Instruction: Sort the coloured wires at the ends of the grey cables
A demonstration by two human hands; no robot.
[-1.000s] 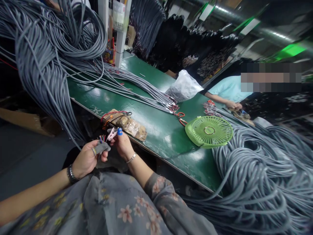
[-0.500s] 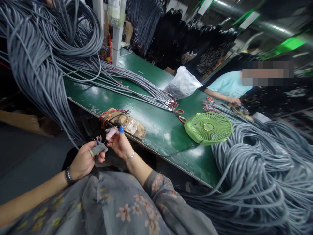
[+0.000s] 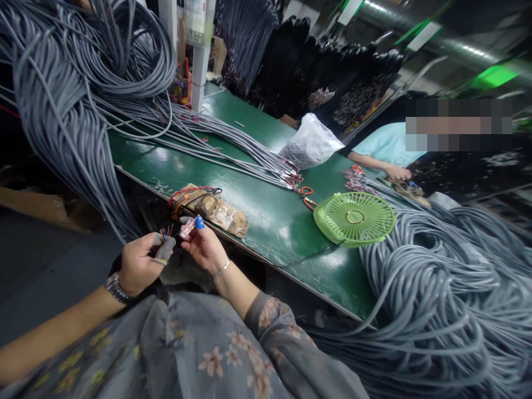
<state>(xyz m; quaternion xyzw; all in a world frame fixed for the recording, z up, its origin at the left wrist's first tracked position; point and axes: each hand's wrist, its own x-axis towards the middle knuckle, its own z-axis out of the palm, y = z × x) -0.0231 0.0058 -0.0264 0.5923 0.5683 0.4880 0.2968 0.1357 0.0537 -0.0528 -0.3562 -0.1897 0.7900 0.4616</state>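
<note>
Seemingly the work is midway, for the left hand (image 3: 143,261) pinches coloured wires (image 3: 167,233) whose tips look loose, the right hand (image 3: 204,246) grips a pink piece (image 3: 188,228) at their three o'clock, and whether the grey cables (image 3: 261,157) at one o'clock on the surface (image 3: 266,208) are finished cannot be told.

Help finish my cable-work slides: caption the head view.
At a green workbench, fingers of the left hand hold coloured wires; those of the right hand, a small pink item.
</note>
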